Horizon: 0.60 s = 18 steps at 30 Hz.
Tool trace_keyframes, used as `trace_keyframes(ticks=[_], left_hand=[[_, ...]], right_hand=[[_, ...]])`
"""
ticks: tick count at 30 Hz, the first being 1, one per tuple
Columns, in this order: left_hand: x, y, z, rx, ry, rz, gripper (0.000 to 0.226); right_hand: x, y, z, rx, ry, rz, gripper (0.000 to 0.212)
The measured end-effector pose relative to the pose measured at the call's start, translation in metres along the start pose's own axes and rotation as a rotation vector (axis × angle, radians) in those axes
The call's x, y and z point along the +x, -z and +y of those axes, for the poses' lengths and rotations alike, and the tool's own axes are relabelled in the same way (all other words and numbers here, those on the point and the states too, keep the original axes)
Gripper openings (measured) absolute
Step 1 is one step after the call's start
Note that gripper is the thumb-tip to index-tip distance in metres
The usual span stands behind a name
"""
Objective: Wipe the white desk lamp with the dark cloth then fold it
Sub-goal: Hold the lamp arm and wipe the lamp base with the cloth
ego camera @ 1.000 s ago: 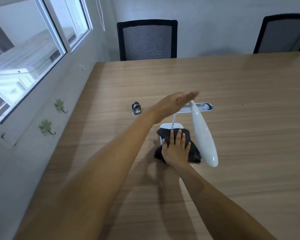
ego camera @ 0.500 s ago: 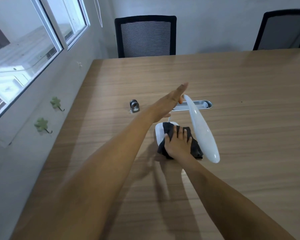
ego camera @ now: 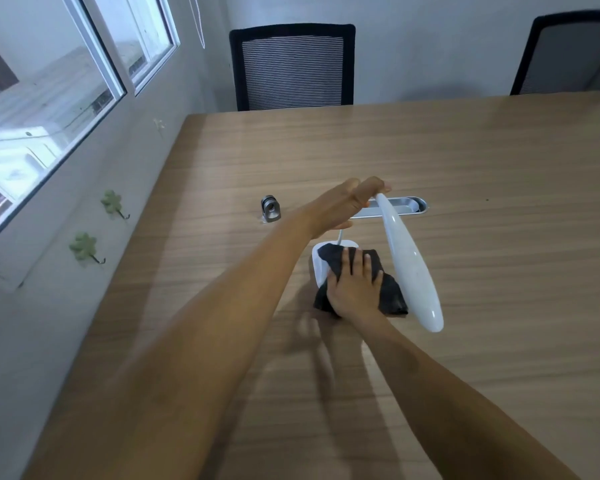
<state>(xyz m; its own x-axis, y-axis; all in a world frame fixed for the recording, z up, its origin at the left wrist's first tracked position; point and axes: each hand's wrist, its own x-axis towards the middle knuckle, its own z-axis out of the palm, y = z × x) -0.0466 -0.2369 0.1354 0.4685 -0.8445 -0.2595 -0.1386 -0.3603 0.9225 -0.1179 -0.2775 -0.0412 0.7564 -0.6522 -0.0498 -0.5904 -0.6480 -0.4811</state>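
Left hand [ego camera: 347, 204] has closed since a moment ago: flat before, its fingers are now curling onto the far tip of the lamp head [ego camera: 407, 261], steadying it. Base [ego camera: 321, 259] is sitting mid-bench, dark cloth [ego camera: 390, 294] bunched over it. Right hand [ego camera: 355, 287] is pressing flat, fingers spread on the cloth, rubbing the base. Likely base-wiping is well underway; folding not begun. Small metal fitting [ego camera: 270, 208] sits far-left, cable tray [ego camera: 404, 206] just behind. The overhanging head is crowding the right hand.
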Motion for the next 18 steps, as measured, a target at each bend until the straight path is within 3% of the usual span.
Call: trace_keyframes(ticks=[6, 8, 11, 13, 18], left_hand=[[0.002, 0.004, 0.001, 0.002, 0.007, 0.002, 0.02], [0.002, 0.004, 0.002, 0.015, 0.011, -0.004, 0.021], [0.002, 0.0, 0.005, 0.031, 0.008, 0.0, 0.022], [0.002, -0.001, 0.006, 0.045, 0.006, 0.004, 0.02], [0.003, 0.002, 0.004, 0.032, 0.004, 0.018, 0.022]], right_hand=[[-0.035, -0.005, 0.044, -0.15, 0.474, -0.016, 0.053], [-0.033, 0.002, 0.053, -0.109, 0.421, 0.019, 0.053], [-0.009, -0.002, 0.03, 0.022, 0.116, 0.039, 0.056], [0.002, -0.008, 0.008, -0.07, 0.029, 0.04, 0.059], [-0.023, -0.02, 0.029, -0.166, 0.381, -0.002, 0.057]])
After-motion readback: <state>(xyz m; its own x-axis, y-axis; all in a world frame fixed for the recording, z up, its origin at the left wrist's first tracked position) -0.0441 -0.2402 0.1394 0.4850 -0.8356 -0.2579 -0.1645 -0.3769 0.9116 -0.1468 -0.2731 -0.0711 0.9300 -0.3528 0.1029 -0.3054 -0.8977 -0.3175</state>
